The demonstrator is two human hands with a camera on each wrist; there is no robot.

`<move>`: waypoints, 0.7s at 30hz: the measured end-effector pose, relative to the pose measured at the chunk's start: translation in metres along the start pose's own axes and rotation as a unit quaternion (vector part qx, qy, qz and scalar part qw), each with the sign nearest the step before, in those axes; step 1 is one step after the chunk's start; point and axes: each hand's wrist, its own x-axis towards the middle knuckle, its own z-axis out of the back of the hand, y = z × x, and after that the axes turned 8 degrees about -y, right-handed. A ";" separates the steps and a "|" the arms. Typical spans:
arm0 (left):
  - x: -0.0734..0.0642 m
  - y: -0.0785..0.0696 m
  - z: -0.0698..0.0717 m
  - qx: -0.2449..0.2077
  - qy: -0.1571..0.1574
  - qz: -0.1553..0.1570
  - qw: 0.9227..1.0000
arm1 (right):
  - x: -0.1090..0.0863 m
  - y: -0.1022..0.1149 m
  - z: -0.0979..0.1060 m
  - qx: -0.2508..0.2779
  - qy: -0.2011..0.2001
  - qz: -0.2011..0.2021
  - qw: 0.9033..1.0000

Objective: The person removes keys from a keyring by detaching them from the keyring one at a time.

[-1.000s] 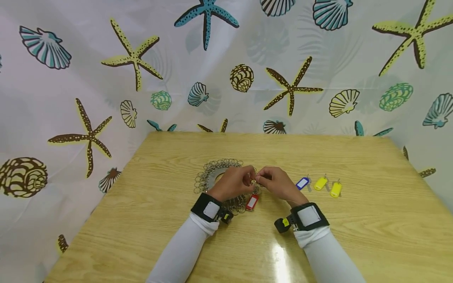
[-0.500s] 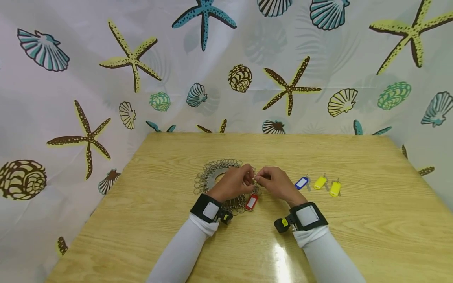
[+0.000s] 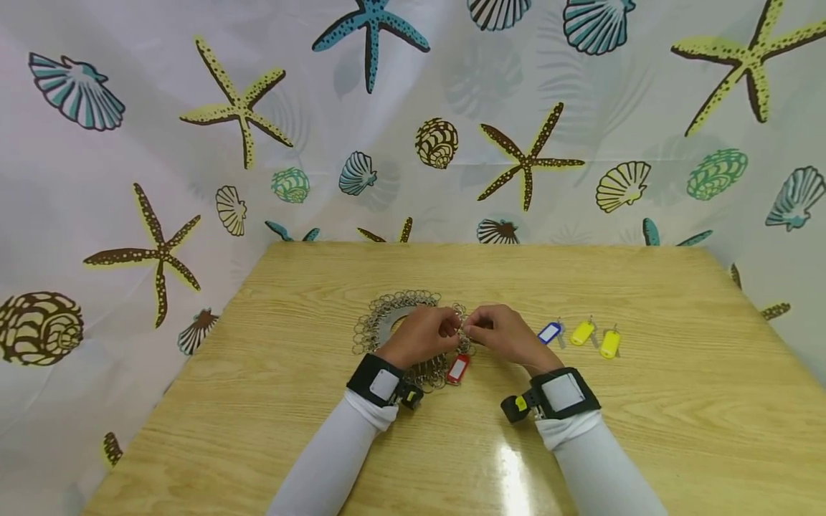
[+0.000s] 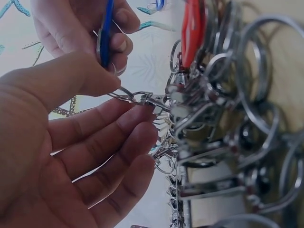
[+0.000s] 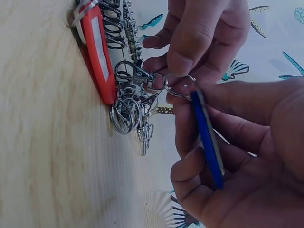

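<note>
My left hand [image 3: 422, 337] pinches a metal split ring [image 5: 172, 89] between thumb and index finger. This ring is linked to a small swivel clasp [image 4: 154, 100] in a cluster of metal clasps and rings. My right hand [image 3: 506, 333] holds a blue key tag [image 5: 207, 140] on edge, its thumb and fingers pinching the tag's small ring end. Both hands' fingertips meet at the split ring, which overlaps the tag's ring in the right wrist view. Close below them lies a red key tag [image 3: 457, 369] beside the clasps.
A grey hoop [image 3: 383, 326] ringed with several clasps and split rings lies partly under my left hand. On the wooden table [image 3: 671, 401] to the right are another blue key tag [image 3: 550, 332] and two yellow key tags [image 3: 583, 332]. A patterned curtain [image 3: 400, 193] hangs behind.
My left fingers have lowered slightly, uncovering more of the metal rings between the hands. My right hand has barely moved, and the tags stay on the table.
</note>
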 end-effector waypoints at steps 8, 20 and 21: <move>0.000 0.001 0.000 0.001 0.000 -0.011 1.000 | -0.001 -0.002 0.004 0.005 0.023 0.040 0.999; 0.001 0.000 0.001 0.003 0.006 -0.029 1.000 | -0.001 0.000 0.001 -0.009 -0.009 0.022 1.000; 0.001 -0.001 0.001 0.002 0.008 -0.029 1.000 | -0.001 0.000 0.000 -0.011 -0.011 0.021 1.000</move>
